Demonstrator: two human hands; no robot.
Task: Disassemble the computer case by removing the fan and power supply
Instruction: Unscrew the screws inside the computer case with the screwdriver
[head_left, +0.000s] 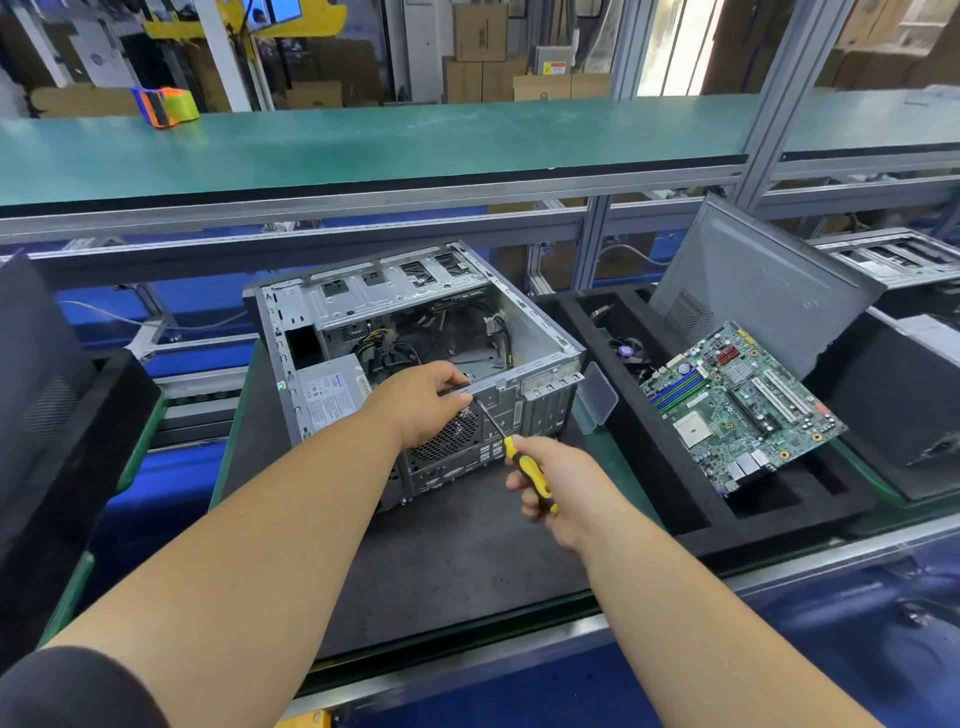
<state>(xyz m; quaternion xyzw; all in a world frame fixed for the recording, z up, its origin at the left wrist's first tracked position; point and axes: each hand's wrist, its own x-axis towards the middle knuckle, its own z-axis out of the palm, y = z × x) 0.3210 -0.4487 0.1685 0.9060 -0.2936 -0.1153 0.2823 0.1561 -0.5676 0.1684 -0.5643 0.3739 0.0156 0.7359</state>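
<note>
You had the computer case (415, 332) lying open on its side near the middle of the dark surface (467, 561), its rear panel turned toward you, and by the look of it the job was only partly along. The motherboard (737, 405) was already out, resting tilted on the black foam tray (675, 499) at the right edge of the surface, and a grey side panel (753, 280) leaned upright behind it, so the inside of the case showed mostly bare metal and loose cables. The two things the task names were both in place, though: the fan (449, 436) sat behind its round grille at the near rear panel, partly hidden by your wrist, and the power supply (330, 392) with its white label was in the case's near-left corner. Your left hand (421, 400) gripped the top rim of the rear panel, fingers curled over the edge to steady the case. Your right hand (558, 488) was wrapped round the yellow-and-black handle of the screwdriver (524, 465), fingers clamped on it, with the thin shaft angled up and left so its tip met the panel just beside your left fingers, near the top right corner of the fan grille (whether it was seated in a screw head was too small to tell). I judged you were on the fan screws, with the fan to lift out and the whole power supply left to do.
</note>
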